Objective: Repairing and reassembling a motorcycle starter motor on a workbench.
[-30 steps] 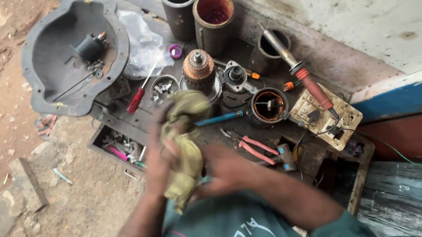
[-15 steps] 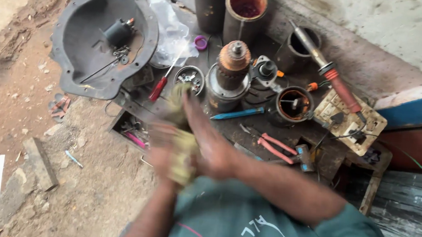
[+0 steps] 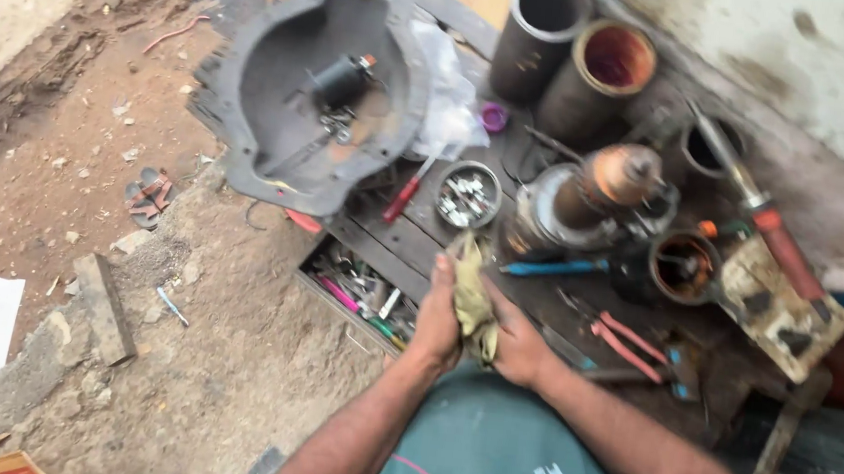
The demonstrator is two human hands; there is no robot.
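Both hands at near edge of worktop (image 3: 412, 231), pressed together round one yellow-green rag (image 3: 474, 296). L hand (image 3: 439, 319) grip clamped on rag from left, R hand (image 3: 519, 347) grip closed on it from right; rag bunched between palms, prob. wiping them.

Count: 2 dark cylinders (image 3: 576, 64) far, upright. 1 copper-wound rotor (image 3: 612, 182) standing mid. 1 tin of small parts (image 3: 469, 194). 1 red-handled pliers (image 3: 629, 346) right. 1 grey housing (image 3: 313, 88) left, open side up as tray.
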